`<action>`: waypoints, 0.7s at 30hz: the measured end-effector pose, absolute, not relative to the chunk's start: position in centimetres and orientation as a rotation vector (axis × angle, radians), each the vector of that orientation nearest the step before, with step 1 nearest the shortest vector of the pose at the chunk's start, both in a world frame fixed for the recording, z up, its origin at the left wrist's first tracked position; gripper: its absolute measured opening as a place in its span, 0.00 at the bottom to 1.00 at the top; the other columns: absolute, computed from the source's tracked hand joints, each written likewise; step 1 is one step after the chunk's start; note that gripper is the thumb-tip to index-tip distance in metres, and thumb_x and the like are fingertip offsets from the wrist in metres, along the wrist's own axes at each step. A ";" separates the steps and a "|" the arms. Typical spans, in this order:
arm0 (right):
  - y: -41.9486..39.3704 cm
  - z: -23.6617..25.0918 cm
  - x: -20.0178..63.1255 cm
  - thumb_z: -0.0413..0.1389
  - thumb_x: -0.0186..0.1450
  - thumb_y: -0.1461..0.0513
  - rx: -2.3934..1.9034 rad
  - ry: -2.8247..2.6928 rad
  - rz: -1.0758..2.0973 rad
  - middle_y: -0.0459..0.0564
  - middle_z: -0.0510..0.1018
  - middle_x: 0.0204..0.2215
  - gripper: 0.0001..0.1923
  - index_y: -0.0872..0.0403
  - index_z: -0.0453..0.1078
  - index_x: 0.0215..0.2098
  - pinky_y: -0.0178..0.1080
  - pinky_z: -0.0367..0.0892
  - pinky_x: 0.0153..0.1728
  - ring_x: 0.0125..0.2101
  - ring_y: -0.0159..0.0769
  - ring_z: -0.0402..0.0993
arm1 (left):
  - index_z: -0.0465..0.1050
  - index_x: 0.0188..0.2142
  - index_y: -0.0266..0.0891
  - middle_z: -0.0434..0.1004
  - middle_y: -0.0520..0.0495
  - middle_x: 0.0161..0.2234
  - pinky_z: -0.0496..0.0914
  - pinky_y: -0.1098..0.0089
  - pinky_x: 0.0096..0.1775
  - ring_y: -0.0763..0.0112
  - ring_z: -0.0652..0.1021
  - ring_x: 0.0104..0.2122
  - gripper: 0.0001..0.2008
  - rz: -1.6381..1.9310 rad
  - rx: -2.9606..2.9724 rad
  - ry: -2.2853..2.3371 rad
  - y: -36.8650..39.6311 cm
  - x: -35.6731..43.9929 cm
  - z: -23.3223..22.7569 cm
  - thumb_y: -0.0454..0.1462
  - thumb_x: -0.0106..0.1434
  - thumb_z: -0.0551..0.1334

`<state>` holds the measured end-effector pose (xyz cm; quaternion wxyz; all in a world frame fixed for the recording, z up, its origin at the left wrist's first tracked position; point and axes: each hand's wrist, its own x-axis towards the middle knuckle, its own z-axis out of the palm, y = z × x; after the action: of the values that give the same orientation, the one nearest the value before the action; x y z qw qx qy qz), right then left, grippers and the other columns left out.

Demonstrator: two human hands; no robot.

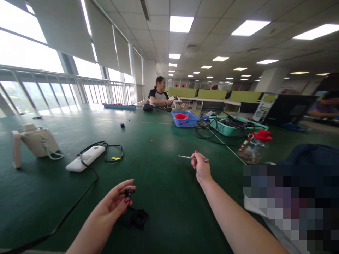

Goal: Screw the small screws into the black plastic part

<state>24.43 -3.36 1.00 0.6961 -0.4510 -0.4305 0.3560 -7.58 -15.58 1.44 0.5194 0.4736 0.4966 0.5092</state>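
Observation:
Between the thumb and fingers of my left hand (115,201) is a small black part (129,192), too small to name. Just below it a larger black piece (139,218) shows on or near the green table; whether the two are joined I cannot tell. My right hand (201,165) is closed round the handle of a slim screwdriver (186,157). Its thin metal shaft points left, above the tabletop and apart from the black parts.
Left on the green table (159,169) lie a white power bank (86,158) with a black strap and a beige bag-like object (39,141). Toward the back are a blue basket (184,123), a teal basket (227,128) with cables, and a red-lidded jar (255,150). A person (160,97) sits beyond.

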 end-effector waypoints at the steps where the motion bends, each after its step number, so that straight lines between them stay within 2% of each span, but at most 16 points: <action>1: -3.4 1.1 24.4 0.57 0.61 0.50 -1.009 -0.962 0.794 0.40 0.62 0.12 0.19 0.53 0.67 0.20 0.32 0.50 0.16 0.15 0.26 0.56 | 0.73 0.53 0.47 0.76 0.44 0.52 0.75 0.68 0.42 0.62 0.78 0.42 0.30 1.230 1.056 1.164 -15.5 -7.8 1.6 0.46 0.50 0.71; 4: -3.5 1.2 24.4 0.57 0.60 0.49 -1.019 -0.966 0.793 0.40 0.62 0.12 0.19 0.53 0.68 0.20 0.32 0.51 0.16 0.15 0.27 0.56 | 0.75 0.48 0.45 0.73 0.45 0.53 0.74 0.70 0.42 0.64 0.77 0.42 0.25 1.268 0.887 1.099 -15.5 -8.3 1.9 0.43 0.50 0.73; 7: -3.5 1.2 24.4 0.57 0.60 0.48 -1.019 -0.971 0.776 0.40 0.62 0.12 0.20 0.53 0.67 0.19 0.32 0.51 0.15 0.15 0.27 0.56 | 0.76 0.45 0.44 0.75 0.46 0.49 0.74 0.70 0.42 0.67 0.77 0.40 0.23 1.283 0.825 1.069 -15.7 -8.2 1.8 0.41 0.49 0.73; 13: -3.4 1.1 24.4 0.58 0.60 0.48 -1.021 -0.979 0.791 0.40 0.63 0.12 0.20 0.53 0.68 0.20 0.32 0.51 0.15 0.14 0.26 0.56 | 0.73 0.43 0.41 0.78 0.43 0.43 0.72 0.69 0.34 0.68 0.76 0.33 0.24 1.291 0.826 1.045 -15.9 -7.0 1.7 0.50 0.50 0.71; 17: -3.1 0.7 24.5 0.58 0.60 0.49 -1.003 -0.973 0.782 0.40 0.62 0.12 0.19 0.53 0.68 0.20 0.32 0.50 0.15 0.14 0.26 0.56 | 0.72 0.38 0.41 0.78 0.41 0.45 0.70 0.68 0.31 0.66 0.76 0.33 0.24 1.294 0.865 1.054 -15.8 -6.8 1.8 0.54 0.49 0.70; 21: -2.8 0.4 24.6 0.57 0.60 0.48 -0.981 -0.976 0.770 0.40 0.61 0.11 0.20 0.53 0.67 0.19 0.32 0.49 0.15 0.14 0.27 0.55 | 0.74 0.43 0.41 0.78 0.44 0.40 0.68 0.70 0.32 0.67 0.74 0.33 0.26 1.262 1.043 1.185 -15.5 -7.8 1.1 0.55 0.52 0.68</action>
<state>24.59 -2.79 0.37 0.7026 -0.4408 -0.4385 0.3460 -7.80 -15.54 1.10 0.5313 0.4370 0.4967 0.5291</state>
